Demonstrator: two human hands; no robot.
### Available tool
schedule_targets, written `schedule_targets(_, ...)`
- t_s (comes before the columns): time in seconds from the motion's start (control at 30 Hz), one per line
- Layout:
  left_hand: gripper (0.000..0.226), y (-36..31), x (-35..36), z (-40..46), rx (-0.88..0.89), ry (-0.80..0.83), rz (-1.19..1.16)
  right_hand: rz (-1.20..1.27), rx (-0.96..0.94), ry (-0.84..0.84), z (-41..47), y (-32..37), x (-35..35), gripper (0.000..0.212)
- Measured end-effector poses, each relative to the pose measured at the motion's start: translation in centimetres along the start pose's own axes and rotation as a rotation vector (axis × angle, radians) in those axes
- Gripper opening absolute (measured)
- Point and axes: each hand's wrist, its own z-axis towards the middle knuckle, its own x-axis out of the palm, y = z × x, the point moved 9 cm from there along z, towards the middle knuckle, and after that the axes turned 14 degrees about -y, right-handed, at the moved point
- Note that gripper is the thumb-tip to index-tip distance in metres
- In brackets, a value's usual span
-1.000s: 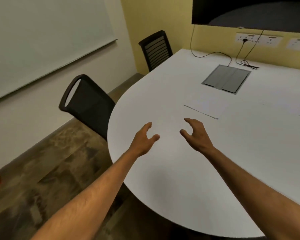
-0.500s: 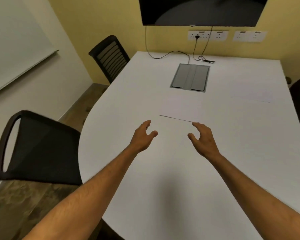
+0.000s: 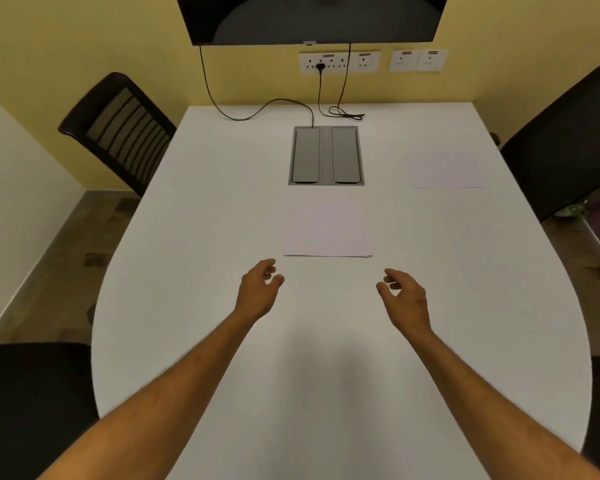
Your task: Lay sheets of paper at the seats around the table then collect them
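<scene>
A white sheet of paper [image 3: 327,233] lies flat in the middle of the white table [image 3: 194,306], just beyond my hands. A second sheet [image 3: 445,170] lies at the right side by the right chair. My left hand [image 3: 258,289] hovers over the table short of the middle sheet's near left corner, fingers apart and empty. My right hand [image 3: 402,299] hovers to the right of that sheet's near edge, fingers curled apart, holding nothing.
A grey cable hatch [image 3: 325,155] is set in the table beyond the middle sheet, with black cables [image 3: 267,109] running to wall sockets [image 3: 338,62]. Black chairs stand at far left [image 3: 118,129], far right [image 3: 565,140] and near left [image 3: 32,403]. A dark screen [image 3: 312,17] hangs on the yellow wall.
My view has swung right until it faces the table's far end. The middle sheet now lies straight ahead, and my hands have spread a little further apart.
</scene>
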Motion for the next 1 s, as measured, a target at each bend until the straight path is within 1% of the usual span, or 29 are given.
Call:
schedule_targets(0.17, 0.041, 3.1, 2.6, 3.7, -0.119, -0.002, -0.012, -0.076, 0.127, 0.031, 3.5, -3.4, 3.0, 0.033)
schedule_targets(0.33, 0.039, 5.8, 6.3, 8.3, -0.210, -0.010, 0.039, -0.146, 0.224, 0.033, 7.5, -7.0, 6.6, 0.033)
schedule_targets(0.57, 0.041, 8.5, 12.2, 15.1, -0.268, -0.006, 0.118, -0.223, 0.278, 0.080, 14.3, -10.2, 12.3, 0.037)
schedule_targets(0.7, 0.043, 10.6, 15.8, 17.4, -0.333, 0.016, 0.154, -0.265, 0.274, 0.076, 18.1, -11.6, 15.3, 0.045)
schedule_targets(0.77, 0.043, 11.2, 17.3, 18.2, -0.342, 0.023, 0.168, -0.240, 0.299, 0.063, 19.5, -12.2, 16.7, 0.051)
schedule_targets(0.87, 0.047, 11.5, 18.6, 19.4, -0.338, -0.010, 0.212, -0.182, 0.344, 0.048, 20.8, -13.4, 18.7, 0.058)
schedule_targets(1.0, 0.057, 11.5, 19.5, 20.6, -0.349, -0.047, 0.304, -0.234, 0.301, 0.062, 21.6, -14.1, 21.1, 0.057)
